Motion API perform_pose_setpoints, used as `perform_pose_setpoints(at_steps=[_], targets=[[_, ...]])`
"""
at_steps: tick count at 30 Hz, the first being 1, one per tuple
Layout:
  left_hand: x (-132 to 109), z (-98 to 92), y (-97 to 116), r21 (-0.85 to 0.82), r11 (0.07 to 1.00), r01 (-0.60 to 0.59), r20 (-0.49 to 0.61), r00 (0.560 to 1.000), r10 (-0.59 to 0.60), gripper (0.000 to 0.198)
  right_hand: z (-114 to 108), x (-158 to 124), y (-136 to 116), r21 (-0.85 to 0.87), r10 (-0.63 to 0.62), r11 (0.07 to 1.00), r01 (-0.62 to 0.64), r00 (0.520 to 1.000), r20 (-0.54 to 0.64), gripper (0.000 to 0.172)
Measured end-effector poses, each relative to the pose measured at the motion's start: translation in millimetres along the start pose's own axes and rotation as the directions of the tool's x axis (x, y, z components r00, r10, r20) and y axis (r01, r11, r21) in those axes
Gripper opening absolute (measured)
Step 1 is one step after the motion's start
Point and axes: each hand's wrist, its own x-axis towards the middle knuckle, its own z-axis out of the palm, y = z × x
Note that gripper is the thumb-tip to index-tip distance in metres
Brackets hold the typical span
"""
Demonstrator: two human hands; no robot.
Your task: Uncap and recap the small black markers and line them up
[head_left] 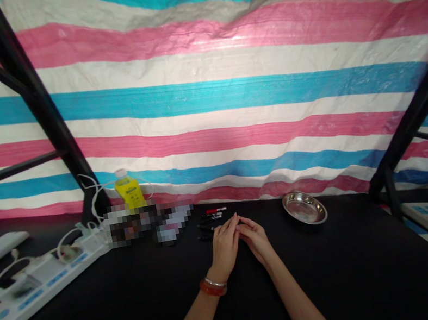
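Observation:
My left hand (226,245) and my right hand (255,239) meet at the fingertips over the middle of the black table. The left fingers are stretched out side by side. On the right the fingers are lightly bent, their tips against the left hand. Nothing shows between them, though the palms are hidden. A reddish bangle and a thin silvery one circle my left wrist. Just beyond the left hand lie a red pen (215,211) and several dark pens (210,218), partly covered by that hand.
A round metal dish (305,209) stands to the right. At the left are a long white power strip (43,295) with plugs and cables, a yellow bottle (130,191) and some blurred-out items. Black frame posts and a striped sheet (234,134) bound the table's back.

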Motion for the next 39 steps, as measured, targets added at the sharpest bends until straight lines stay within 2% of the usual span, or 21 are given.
perform_pose_setpoints(at_steps=[6,9,12,16,19,27,33,39], targets=[[3,-8.5,1,0.067,0.996,-0.061,0.006,0.998,0.061,0.037,-8,8,-3,0.017,-0.080,0.996,0.083,0.985,-0.151,0.047],[6,-15.4,-7,0.170,0.985,0.003,-0.020,1.000,0.001,0.025,-12,12,-5,0.003,-0.156,0.987,0.162,0.955,-0.254,0.049],[7,-18.1,-23,0.273,0.956,0.106,-0.055,0.994,-0.094,0.024,-15,14,-5,-0.045,-0.226,0.974,0.223,0.922,-0.315,0.049],[5,-17.2,-42,0.340,0.918,0.202,-0.077,0.979,-0.188,0.024,-18,16,-3,-0.091,-0.256,0.967,0.240,0.908,-0.330,0.049],[2,-15.8,-48,0.356,0.902,0.245,-0.072,0.969,-0.235,0.025,-19,17,-2,-0.116,-0.277,0.961,0.252,0.902,-0.332,0.048],[1,-11.6,-50,0.376,0.886,0.272,-0.060,0.961,-0.269,0.025,-24,18,-1,-0.174,-0.337,0.940,0.294,0.880,-0.334,0.045],[1,-13.7,-50,0.373,0.878,0.300,-0.013,0.948,-0.318,0.024,-25,17,-2,-0.170,-0.338,0.940,0.296,0.875,-0.347,0.046],[3,-14.6,-46,0.328,0.906,0.268,-0.003,0.959,-0.283,0.023,-23,15,-3,-0.175,-0.359,0.932,0.317,0.862,-0.356,0.047]])
